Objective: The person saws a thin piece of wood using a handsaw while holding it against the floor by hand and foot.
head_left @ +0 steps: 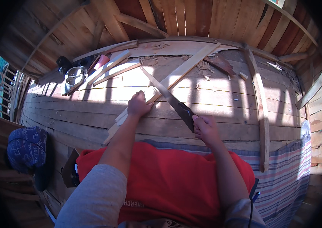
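Plank (188, 69) is laid diag. from floor's (221, 118) far edge twd. near edge, pressed by L hand (138, 105), fingers curled over it, prob. vs. slipping. Saw (171, 99) is held across it, handle gripped by R hand (205, 129), fingers wrapped tog., prob. for blade control.
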Demonstrator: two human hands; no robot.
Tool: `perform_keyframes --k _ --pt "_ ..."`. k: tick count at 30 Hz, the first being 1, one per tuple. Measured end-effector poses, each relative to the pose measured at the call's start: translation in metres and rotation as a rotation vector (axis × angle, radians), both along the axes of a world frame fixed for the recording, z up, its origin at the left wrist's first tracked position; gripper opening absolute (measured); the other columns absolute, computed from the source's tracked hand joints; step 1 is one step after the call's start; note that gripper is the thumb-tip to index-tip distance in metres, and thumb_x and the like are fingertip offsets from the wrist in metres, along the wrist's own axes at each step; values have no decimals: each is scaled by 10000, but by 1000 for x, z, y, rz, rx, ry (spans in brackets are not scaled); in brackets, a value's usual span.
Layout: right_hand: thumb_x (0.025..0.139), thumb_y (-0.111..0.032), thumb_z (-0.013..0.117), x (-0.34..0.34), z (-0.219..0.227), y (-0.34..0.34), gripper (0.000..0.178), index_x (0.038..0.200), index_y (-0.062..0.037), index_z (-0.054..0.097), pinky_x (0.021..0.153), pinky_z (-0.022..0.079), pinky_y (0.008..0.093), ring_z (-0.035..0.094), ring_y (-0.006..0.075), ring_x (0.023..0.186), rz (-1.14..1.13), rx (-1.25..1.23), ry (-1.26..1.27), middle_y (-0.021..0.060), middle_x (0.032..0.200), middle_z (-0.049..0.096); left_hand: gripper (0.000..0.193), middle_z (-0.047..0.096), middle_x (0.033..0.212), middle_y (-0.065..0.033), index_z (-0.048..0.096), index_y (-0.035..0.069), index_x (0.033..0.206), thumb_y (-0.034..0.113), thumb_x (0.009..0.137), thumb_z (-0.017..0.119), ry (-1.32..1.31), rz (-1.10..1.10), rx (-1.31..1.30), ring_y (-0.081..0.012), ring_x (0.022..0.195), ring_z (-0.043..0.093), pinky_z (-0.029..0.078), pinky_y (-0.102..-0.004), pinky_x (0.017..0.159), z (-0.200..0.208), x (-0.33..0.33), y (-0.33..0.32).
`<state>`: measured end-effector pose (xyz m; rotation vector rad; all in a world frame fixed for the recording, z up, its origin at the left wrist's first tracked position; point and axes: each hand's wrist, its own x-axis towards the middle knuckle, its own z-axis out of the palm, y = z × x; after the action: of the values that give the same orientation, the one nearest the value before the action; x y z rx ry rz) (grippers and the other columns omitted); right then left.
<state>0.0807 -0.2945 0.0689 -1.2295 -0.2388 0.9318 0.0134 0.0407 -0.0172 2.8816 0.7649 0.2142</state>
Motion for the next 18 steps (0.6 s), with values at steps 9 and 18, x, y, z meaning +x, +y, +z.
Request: perform_keyframes --k 9,18 --pt "1031 -317 600 -5 -15 15 427 693 -65 530 470 313 304 388 68 515 51 -145 -192 -35 579 442 538 663 1055 -155 607 35 1075 408 767 845 -38 4 -13 -345 1028 668 568 -482 876 -2 4 -2" --pt "1020 -342 611 -15 -5 19 478 681 -9 559 473 337 359 399 107 494 17 -212 -560 5 538 459 537 663 1015 -173 579 34 1058 346 734 872 -73 7 14 -383 1007 663 571 -499 847 -3 4 -8"
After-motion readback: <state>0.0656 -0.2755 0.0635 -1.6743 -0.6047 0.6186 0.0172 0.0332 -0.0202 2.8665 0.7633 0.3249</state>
